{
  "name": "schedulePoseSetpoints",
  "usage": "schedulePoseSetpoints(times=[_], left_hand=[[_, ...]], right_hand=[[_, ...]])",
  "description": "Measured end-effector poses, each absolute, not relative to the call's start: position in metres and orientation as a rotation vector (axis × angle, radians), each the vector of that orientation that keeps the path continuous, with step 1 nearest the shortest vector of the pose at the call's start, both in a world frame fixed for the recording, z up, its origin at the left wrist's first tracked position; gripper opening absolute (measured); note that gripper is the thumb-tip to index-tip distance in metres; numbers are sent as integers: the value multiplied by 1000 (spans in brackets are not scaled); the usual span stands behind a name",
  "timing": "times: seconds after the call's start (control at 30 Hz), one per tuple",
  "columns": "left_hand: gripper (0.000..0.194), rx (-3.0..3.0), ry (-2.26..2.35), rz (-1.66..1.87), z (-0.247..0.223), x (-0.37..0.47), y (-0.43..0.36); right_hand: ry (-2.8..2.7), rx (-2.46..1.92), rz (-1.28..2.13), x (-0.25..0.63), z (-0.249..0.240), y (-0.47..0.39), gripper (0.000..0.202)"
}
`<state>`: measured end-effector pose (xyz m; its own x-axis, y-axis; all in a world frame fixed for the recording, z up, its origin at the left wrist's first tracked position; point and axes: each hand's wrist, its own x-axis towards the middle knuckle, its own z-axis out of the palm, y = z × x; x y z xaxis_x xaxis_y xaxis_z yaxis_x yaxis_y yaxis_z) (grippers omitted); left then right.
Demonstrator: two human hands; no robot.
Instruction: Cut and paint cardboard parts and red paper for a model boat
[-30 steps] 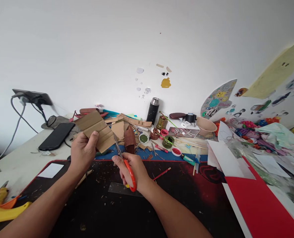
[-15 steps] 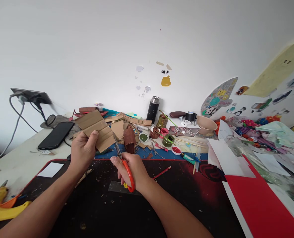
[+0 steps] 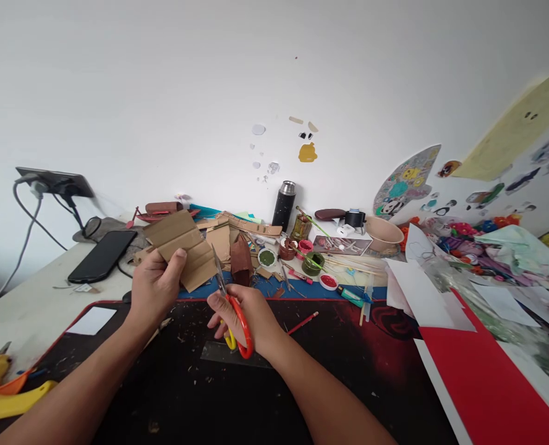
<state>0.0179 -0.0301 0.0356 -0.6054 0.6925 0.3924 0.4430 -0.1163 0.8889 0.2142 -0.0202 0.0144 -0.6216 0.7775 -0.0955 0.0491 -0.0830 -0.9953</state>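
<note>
My left hand (image 3: 157,281) grips a creased piece of brown cardboard (image 3: 193,244) by its lower left edge, thumb on top. The cardboard is held up above the desk, tilted. In my right hand (image 3: 244,312) is a pair of scissors (image 3: 243,330) with red and yellow handles, my fingers around the loops. The blades point up and away, close to the cardboard's right edge, and stand slightly parted. Under my right hand a clear ruler-like strip (image 3: 223,353) lies on the black mat (image 3: 200,408).
Beyond the mat stand open paint pots (image 3: 312,264), a black flask (image 3: 284,207) and cardboard scraps (image 3: 219,241). A phone (image 3: 102,256) and a yellow glue gun (image 3: 15,395) lie left. Red paper (image 3: 492,377) lies right, a pencil (image 3: 303,322) nearer the middle.
The scissor blades have come away from the cardboard's edge and the handles have spread, showing more of the yellow loop. The cardboard has turned slightly. The view has shifted a little.
</note>
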Motion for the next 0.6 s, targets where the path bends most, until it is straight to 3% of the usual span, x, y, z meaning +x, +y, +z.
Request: schedulePoseSetpoints(times=[0.6], left_hand=[[29,1284,1915,1802,34,22,-27]], right_hand=[[-1760,-995,1539,216,21,-27,59]])
